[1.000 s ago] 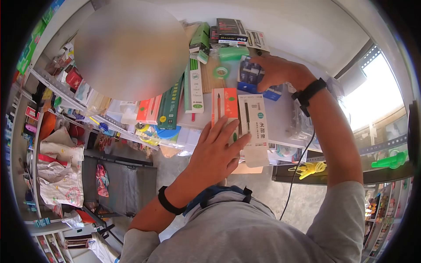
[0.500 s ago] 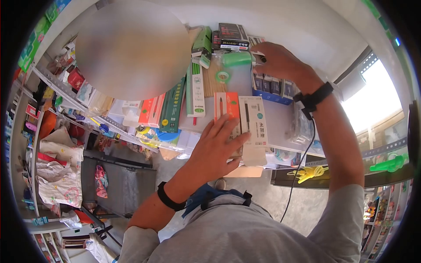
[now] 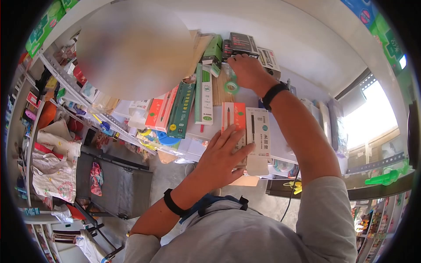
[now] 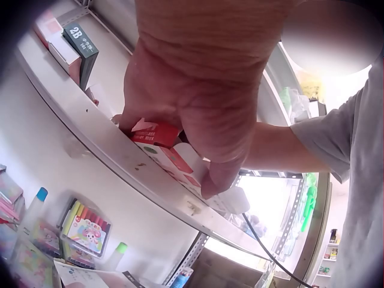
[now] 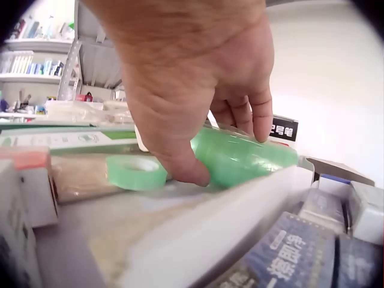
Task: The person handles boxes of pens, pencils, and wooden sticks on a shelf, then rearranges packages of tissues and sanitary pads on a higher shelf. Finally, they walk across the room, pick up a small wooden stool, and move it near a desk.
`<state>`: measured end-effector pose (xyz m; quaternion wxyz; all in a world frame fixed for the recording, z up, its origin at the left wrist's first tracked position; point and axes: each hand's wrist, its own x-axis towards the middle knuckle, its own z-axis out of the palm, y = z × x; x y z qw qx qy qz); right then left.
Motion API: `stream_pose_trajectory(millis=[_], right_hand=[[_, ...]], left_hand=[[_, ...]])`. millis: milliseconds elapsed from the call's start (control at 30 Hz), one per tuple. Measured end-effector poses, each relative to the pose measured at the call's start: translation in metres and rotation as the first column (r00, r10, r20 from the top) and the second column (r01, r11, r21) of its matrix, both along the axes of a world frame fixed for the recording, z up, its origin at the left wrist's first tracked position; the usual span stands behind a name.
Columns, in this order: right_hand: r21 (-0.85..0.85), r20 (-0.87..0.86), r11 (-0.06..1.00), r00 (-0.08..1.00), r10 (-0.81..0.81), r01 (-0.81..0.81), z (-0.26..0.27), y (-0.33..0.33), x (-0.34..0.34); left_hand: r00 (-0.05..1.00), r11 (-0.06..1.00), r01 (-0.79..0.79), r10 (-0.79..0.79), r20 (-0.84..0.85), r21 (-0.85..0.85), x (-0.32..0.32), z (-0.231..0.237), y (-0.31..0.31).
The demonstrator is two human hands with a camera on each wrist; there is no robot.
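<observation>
My right hand (image 3: 249, 73) grips a clear-wrapped pack of green tape rolls (image 5: 246, 157), thumb on the near side and fingers over the top. In the right wrist view a loose green tape roll (image 5: 137, 172) lies beside the thumb. Small dark blue boxes (image 5: 294, 252) stand in a tray just in front of it; in the head view my right arm mostly hides them. My left hand (image 3: 222, 155) rests with spread fingers on an orange pencil box (image 3: 237, 115), its thumb on a white pen box (image 3: 259, 131) alongside.
Green pencil boxes (image 3: 181, 111) and a white-and-green pencil box (image 3: 204, 98) lie left of my hands. Black marker boxes (image 3: 244, 44) are stacked against the wall. Below the shelf edge (image 4: 120, 162) are packs of coloured pens (image 4: 87, 228). A black chair (image 3: 118, 184) stands lower left.
My right hand shifted the tray of small blue boxes to the right, let go of it, then moved left onto the green tape pack. The left hand stays on the pencil box.
</observation>
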<state>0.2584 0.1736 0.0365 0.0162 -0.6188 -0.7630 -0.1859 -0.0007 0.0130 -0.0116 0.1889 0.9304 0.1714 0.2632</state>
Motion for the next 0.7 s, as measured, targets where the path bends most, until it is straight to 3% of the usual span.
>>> stream_pose_trajectory(millis=[200,233,300,367,467,567,700], right_hand=[[0.205,-0.455,0.972,0.89,-0.007,0.113,0.075,-0.044,0.031],[0.089,-0.656,0.982,0.752,-0.066,0.164,0.097,-0.06,0.044],[0.228,-0.579,0.947,0.813,-0.056,0.228,0.115,-0.079,0.092],[0.017,-0.796,0.938,0.572,-0.196,0.346,0.139,-0.116,0.13],[0.021,-0.907,0.921,0.395,-0.145,0.388,0.158,-0.189,0.168],[0.1,-0.9,0.86,0.413,-0.136,0.501,0.164,-0.257,0.17],[0.026,-0.899,0.711,0.327,-0.29,0.703,0.152,-0.325,0.187]], left_hand=[[1.0,1.0,0.002,-0.002,-0.005,-0.003,0.002,0.003,0.0],[1.0,1.0,0.001,-0.001,-0.012,-0.003,0.002,0.003,-0.001],[1.0,1.0,0.0,0.0,-0.03,-0.001,0.002,0.003,-0.001],[0.999,1.0,0.002,-0.002,-0.037,-0.003,0.002,0.003,-0.001],[0.999,1.0,0.015,-0.015,-0.038,-0.003,0.002,0.003,-0.001],[1.0,1.0,0.019,-0.019,-0.02,-0.009,0.004,0.003,0.0],[1.0,1.0,0.012,-0.011,-0.016,0.007,0.007,0.002,-0.004]])
